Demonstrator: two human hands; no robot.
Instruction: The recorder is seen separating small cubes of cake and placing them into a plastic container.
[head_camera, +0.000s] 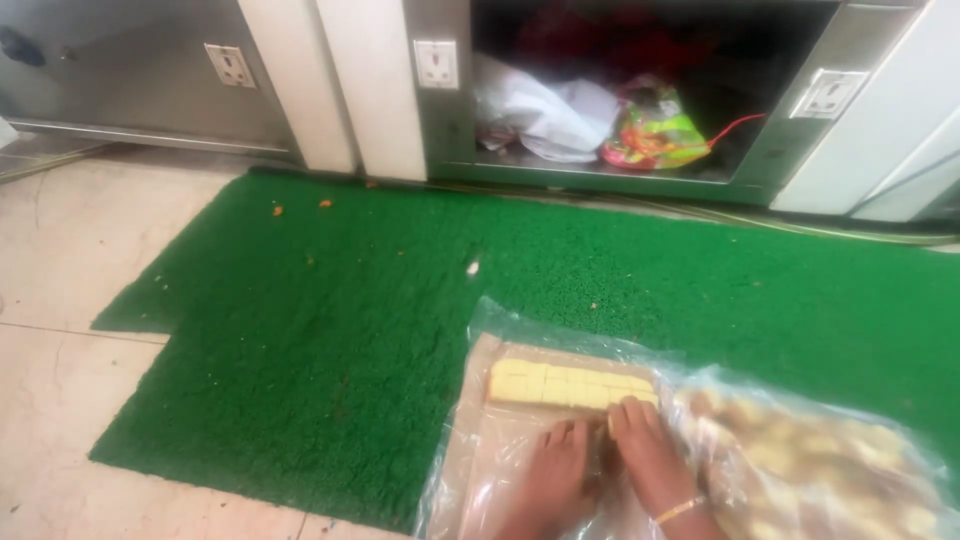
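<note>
Both hands, left (553, 470) and right (650, 455), flat, fingers open, gripping nothing, on plastic sheet (480, 450); press evenly, keep yellow block row (570, 384) aligned.

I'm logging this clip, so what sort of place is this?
Probably the floor of a small food workshop or shop kitchen. A green mat lies on floor tiles, steel cabinets with wall sockets stand behind, and both hands press on yellow sweet pieces on a plastic sheet.

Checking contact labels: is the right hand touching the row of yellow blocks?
Touching. The head view shows the right hand with its fingertips resting against the near edge of the row of yellow blocks, with no gap visible.
</note>
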